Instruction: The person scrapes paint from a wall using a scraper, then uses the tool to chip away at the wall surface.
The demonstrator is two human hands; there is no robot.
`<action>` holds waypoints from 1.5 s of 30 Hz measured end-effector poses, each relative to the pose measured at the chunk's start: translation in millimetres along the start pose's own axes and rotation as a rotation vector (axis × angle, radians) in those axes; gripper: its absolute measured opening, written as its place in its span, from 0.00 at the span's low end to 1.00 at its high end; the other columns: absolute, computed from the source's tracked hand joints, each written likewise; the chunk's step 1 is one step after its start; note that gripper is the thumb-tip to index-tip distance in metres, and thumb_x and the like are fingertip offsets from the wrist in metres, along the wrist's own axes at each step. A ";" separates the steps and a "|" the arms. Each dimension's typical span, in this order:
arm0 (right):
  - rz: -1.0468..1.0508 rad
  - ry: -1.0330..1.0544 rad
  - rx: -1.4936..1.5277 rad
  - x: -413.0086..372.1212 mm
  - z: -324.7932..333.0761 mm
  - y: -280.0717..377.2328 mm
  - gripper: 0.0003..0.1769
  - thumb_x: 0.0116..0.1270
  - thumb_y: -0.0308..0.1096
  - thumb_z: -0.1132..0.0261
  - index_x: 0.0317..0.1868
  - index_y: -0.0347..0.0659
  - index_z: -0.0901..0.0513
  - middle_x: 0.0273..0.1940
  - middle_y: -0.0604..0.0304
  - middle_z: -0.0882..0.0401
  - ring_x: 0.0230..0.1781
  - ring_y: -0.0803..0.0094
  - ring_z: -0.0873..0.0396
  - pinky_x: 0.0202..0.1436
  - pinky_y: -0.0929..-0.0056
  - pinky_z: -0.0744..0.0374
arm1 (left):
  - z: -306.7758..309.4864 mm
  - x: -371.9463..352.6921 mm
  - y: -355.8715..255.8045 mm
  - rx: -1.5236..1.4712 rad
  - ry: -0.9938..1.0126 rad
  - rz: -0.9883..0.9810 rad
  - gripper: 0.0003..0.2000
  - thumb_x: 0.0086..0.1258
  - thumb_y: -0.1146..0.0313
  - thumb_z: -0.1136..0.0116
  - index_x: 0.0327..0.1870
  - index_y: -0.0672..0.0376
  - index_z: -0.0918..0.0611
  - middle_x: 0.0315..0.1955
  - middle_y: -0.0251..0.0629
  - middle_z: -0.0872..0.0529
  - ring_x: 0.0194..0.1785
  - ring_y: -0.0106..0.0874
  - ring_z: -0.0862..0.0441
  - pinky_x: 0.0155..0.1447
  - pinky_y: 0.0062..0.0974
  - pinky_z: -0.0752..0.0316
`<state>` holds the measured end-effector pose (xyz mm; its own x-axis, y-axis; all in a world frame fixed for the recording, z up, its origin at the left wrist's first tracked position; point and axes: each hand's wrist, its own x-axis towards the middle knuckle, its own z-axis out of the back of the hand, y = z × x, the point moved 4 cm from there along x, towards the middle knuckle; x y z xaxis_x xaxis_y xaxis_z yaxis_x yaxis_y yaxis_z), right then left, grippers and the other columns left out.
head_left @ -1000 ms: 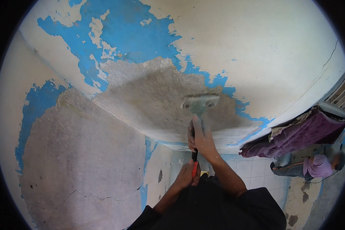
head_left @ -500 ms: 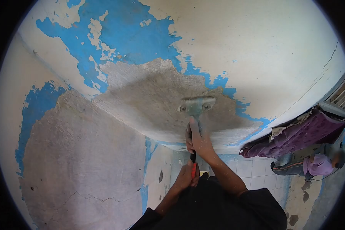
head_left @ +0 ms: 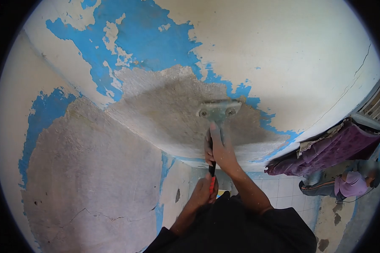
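Observation:
A wide-bladed wall scraper (head_left: pixel 218 111) with two bolts on its head lies against the wall, at a patch of bare grey plaster (head_left: pixel 164 101). My right hand (head_left: pixel 220 147) is closed round the upper handle, just below the head, with a finger stretched along it. Lower down, my left hand (head_left: pixel 202 190) grips the red and black end of the same handle. Blue paint (head_left: pixel 152 42) borders the plaster above and to the right, and cream paint (head_left: pixel 283 55) surrounds that.
On the left, the adjoining wall has a large bare plaster patch (head_left: pixel 97 168) with a crack. A purple cloth (head_left: pixel 325 149) hangs at the right by a slatted opening (head_left: pixel 373 103). Another person (head_left: pixel 350 184) in a pink top is beyond it, over the tiled floor (head_left: pixel 278 187).
The scraper head has moved slightly up the wall, with both hands still on the handle. My view has shifted a little.

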<state>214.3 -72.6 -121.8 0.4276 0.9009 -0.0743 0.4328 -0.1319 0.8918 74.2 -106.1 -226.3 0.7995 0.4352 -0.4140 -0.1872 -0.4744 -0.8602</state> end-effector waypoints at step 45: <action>0.117 -0.094 0.243 -39.1 6.7 -50.1 0.26 0.78 0.55 0.59 0.50 0.38 0.32 0.21 0.68 0.42 0.13 0.82 0.45 0.16 0.81 0.40 | 13.0 -9.2 -8.7 0.045 0.027 -0.226 0.20 0.80 0.52 0.62 0.46 0.64 0.27 0.18 0.32 0.29 0.14 0.19 0.35 0.19 0.18 0.40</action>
<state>181.2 -104.0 -166.6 0.5526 0.8330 -0.0279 0.5486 -0.3383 0.7646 61.1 -96.0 -218.9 0.8387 0.5057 -0.2020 -0.0268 -0.3321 -0.9429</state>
